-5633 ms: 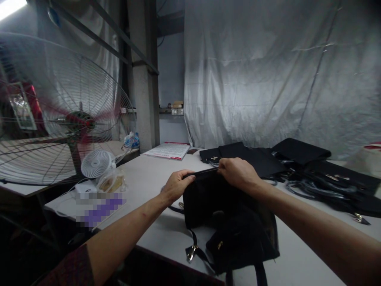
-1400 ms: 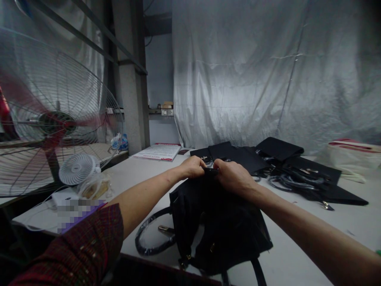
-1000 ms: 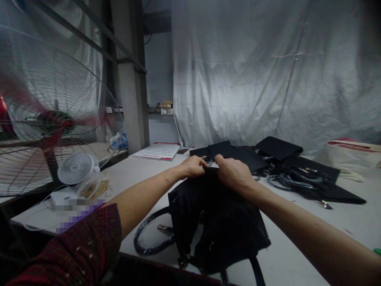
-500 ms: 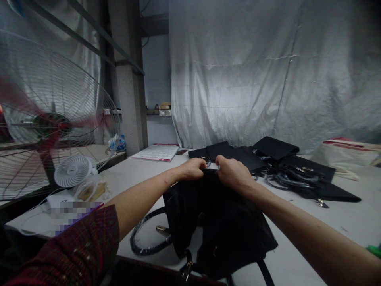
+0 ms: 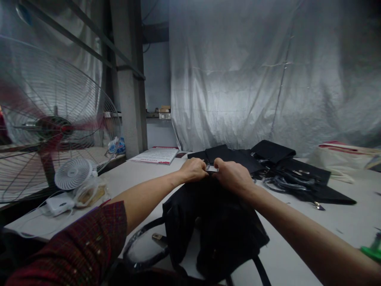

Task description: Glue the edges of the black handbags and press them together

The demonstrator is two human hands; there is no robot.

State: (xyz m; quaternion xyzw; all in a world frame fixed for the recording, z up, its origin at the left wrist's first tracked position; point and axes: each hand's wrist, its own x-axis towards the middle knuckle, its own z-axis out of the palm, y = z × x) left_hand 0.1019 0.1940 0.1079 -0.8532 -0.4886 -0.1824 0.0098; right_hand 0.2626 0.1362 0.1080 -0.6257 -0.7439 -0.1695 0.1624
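Observation:
A black handbag point(image 5: 220, 222) stands on the white table in front of me, its sides slack and folded. My left hand point(image 5: 195, 169) pinches the far top edge of the bag. Just to the right, my right hand point(image 5: 230, 172) grips the same edge, with a short gap between the two. A plastic-wrapped handle point(image 5: 143, 242) loops out on the bag's left side, beside a metal clasp piece point(image 5: 159, 238). Another dark strap hangs at the lower right. The fingertips and the bag's inside are partly hidden.
Several black bag pieces point(image 5: 297, 171) with wrapped handles lie behind on the right, near a cream cloth bundle point(image 5: 342, 157). A small white fan point(image 5: 74, 173), a power bank-like white box point(image 5: 60, 203) and a printed sheet point(image 5: 154, 155) are left. A large caged fan point(image 5: 59, 123) spins beyond.
Both hands still hold the bag's top edge and have come slightly closer together. The bag's lower part has shifted a little to the left, and its wrapped handle has swung left and down.

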